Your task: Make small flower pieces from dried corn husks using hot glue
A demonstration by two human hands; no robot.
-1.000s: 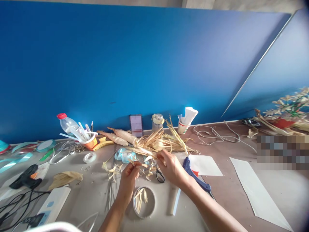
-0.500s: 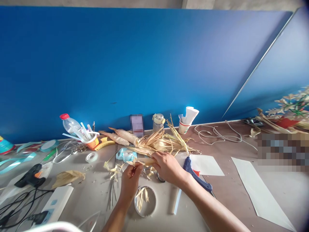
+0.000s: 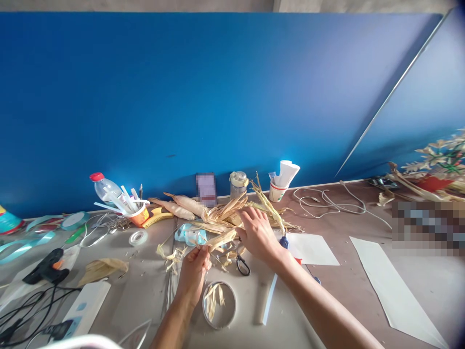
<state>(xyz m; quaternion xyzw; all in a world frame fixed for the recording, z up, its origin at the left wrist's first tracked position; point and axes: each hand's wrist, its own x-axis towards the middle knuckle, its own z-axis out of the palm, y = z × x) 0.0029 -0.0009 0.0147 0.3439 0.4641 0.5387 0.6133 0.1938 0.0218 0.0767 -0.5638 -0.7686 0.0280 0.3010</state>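
My left hand (image 3: 196, 269) is closed in a pinch on the near end of a strip of dried corn husk (image 3: 222, 239). My right hand (image 3: 258, 235) is open, its fingers stretched out over the edge of a pile of corn husks (image 3: 225, 211). Its thumb is close to the far end of the held strip; whether they touch I cannot tell. Black-handled scissors (image 3: 243, 265) lie below, between the hands. A blue glue gun (image 3: 284, 241) is mostly hidden behind my right forearm. In front of me is a round ring-shaped container (image 3: 235, 306) with small husk strips (image 3: 215, 300) inside.
White paper sheets (image 3: 316, 249) lie to the right. Paper cups (image 3: 277, 192), a jar (image 3: 238, 184) and a bottle (image 3: 109, 189) stand along the blue partition (image 3: 218, 97). A power strip (image 3: 85, 308), black cables and a black glue gun (image 3: 47, 266) occupy the left side.
My right hand has let go of the husk strip, opened and moved slightly up and right. The strip now tilts upward from my left hand. More of the scissors shows.
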